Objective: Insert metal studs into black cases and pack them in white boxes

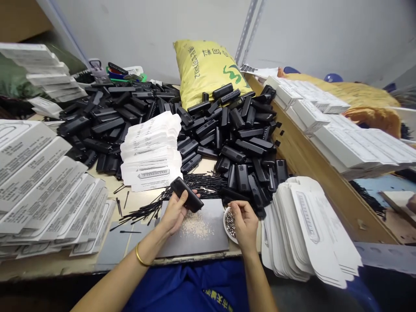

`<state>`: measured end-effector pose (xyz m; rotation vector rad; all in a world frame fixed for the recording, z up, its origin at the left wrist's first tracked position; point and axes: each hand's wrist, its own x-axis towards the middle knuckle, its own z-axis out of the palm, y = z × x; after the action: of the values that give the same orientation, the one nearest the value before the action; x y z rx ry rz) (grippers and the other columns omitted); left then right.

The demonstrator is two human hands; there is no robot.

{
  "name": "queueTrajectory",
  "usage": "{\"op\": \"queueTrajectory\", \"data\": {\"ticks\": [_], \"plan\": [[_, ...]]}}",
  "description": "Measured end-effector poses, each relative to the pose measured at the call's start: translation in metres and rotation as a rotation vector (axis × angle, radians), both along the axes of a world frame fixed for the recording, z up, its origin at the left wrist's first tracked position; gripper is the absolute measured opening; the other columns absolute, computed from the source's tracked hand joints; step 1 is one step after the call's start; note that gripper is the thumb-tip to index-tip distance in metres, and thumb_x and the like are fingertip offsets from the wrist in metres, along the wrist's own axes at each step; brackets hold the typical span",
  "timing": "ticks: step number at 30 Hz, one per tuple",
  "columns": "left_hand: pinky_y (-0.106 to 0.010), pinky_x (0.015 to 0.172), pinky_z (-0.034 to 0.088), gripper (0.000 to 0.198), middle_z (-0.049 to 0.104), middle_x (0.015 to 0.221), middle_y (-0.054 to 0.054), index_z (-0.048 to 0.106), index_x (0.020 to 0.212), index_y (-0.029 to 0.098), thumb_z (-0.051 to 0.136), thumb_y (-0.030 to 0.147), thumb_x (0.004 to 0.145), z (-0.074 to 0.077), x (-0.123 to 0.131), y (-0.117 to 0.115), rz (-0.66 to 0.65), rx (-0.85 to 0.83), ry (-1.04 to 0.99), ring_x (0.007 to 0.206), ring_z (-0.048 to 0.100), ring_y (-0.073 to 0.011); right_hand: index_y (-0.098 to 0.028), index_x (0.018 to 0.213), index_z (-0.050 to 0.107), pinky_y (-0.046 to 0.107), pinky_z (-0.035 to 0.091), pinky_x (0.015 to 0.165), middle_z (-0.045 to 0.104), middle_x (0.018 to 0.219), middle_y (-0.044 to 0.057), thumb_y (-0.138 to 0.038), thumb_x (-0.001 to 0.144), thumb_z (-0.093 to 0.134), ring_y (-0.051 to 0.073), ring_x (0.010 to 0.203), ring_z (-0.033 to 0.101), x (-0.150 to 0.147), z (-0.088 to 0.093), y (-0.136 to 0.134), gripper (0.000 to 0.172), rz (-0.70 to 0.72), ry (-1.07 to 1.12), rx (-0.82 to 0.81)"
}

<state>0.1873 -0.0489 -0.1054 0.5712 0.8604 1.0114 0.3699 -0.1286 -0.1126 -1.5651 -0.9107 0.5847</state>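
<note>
Your left hand holds the black case, tilted, over the far part of the grey plate. The left fingers are closed around it, with the thumb on top. Your right hand is at the right side of the bowl; its thumb and forefinger come together above the metal pieces, but I cannot tell if they pinch one. The bowl stands just beside the plate's right edge. Between your hands there is open room above the plate, where pale crumbs lie, and the plate reaches almost to the front edge of the surface. Behind the case the room is narrow: black sticks lie along the plate's far edge, and white cards lie just behind, to the left. At right, the card stack is near your right hand and reaches past the front edge.
</note>
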Motion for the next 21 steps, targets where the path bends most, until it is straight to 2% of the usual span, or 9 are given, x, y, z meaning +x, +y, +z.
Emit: {"op": "queueTrajectory", "data": {"ticks": [4,7,10,12,14,17,19,21], "plan": [[-0.038,0.086,0.054,0.034,0.070,0.098,-0.008,0.050,0.106,0.019,0.069,0.030,0.080,0.013,-0.006,0.013,0.018,-0.077,-0.078,0.090,0.069,-0.0213,-0.018,0.079,0.063,0.028,0.044,0.071,0.067,0.078,0.004,-0.046,0.085,0.056,0.018,0.076,0.060,-0.002,-0.004,0.001,0.029,0.032,-0.022,-0.030],[-0.037,0.083,0.055,0.029,0.069,0.098,-0.009,0.052,0.104,0.017,0.067,0.028,0.083,0.015,-0.003,0.019,0.016,-0.094,-0.070,0.086,0.069,-0.0204,-0.019,0.078,0.062,0.028,0.043,0.071,0.066,0.076,0.003,-0.045,0.085,0.056,0.018,0.075,0.059,-0.005,-0.006,0.005,0.028,0.069,-0.055,-0.057],[-0.038,0.081,0.055,0.027,0.069,0.097,-0.010,0.052,0.101,0.016,0.066,0.030,0.083,0.017,0.005,0.022,-0.020,-0.123,-0.053,0.083,0.069,-0.0205,-0.019,0.080,0.062,0.028,0.043,0.070,0.065,0.076,0.003,-0.043,0.086,0.056,0.017,0.074,0.059,-0.007,-0.002,0.011,0.026,0.104,-0.078,-0.076],[-0.040,0.081,0.055,0.031,0.069,0.097,-0.010,0.052,0.101,0.016,0.067,0.033,0.081,0.024,0.008,0.019,-0.068,-0.110,-0.041,0.084,0.069,-0.0224,-0.019,0.082,0.063,0.028,0.043,0.071,0.066,0.078,0.003,-0.042,0.086,0.056,0.017,0.075,0.059,-0.008,0.001,0.015,0.025,0.130,-0.067,-0.083],[-0.041,0.084,0.053,0.036,0.068,0.099,-0.009,0.053,0.105,0.019,0.069,0.038,0.079,0.034,0.006,0.010,-0.034,0.007,-0.027,0.089,0.068,-0.0240,-0.019,0.084,0.063,0.028,0.044,0.071,0.066,0.080,0.004,-0.042,0.086,0.056,0.018,0.076,0.060,-0.008,0.003,0.018,0.025,0.141,-0.045,-0.081],[-0.041,0.092,0.048,0.040,0.067,0.107,-0.008,0.056,0.109,0.024,0.071,0.038,0.075,0.038,-0.004,-0.008,0.055,0.366,0.066,0.101,0.063,-0.0262,-0.018,0.083,0.063,0.028,0.044,0.070,0.067,0.081,0.004,-0.042,0.086,0.056,0.017,0.076,0.059,-0.008,0.004,0.018,0.025,0.128,-0.034,-0.074],[-0.039,0.090,0.048,0.034,0.068,0.104,-0.008,0.061,0.103,0.024,0.072,0.032,0.073,0.029,-0.009,-0.014,-0.072,0.543,0.257,0.097,0.064,-0.0266,-0.018,0.082,0.062,0.027,0.043,0.069,0.066,0.079,0.003,-0.042,0.086,0.055,0.017,0.073,0.058,-0.010,0.006,0.017,0.025,0.120,-0.042,-0.075],[-0.038,0.082,0.049,0.028,0.070,0.092,-0.009,0.063,0.100,0.021,0.068,0.028,0.074,0.013,-0.008,-0.011,-0.233,0.589,0.538,0.085,0.065,-0.0261,-0.019,0.082,0.062,0.027,0.043,0.067,0.065,0.077,0.003,-0.041,0.087,0.055,0.016,0.071,0.057,-0.013,0.012,0.018,0.024,0.136,-0.060,-0.081]]}}
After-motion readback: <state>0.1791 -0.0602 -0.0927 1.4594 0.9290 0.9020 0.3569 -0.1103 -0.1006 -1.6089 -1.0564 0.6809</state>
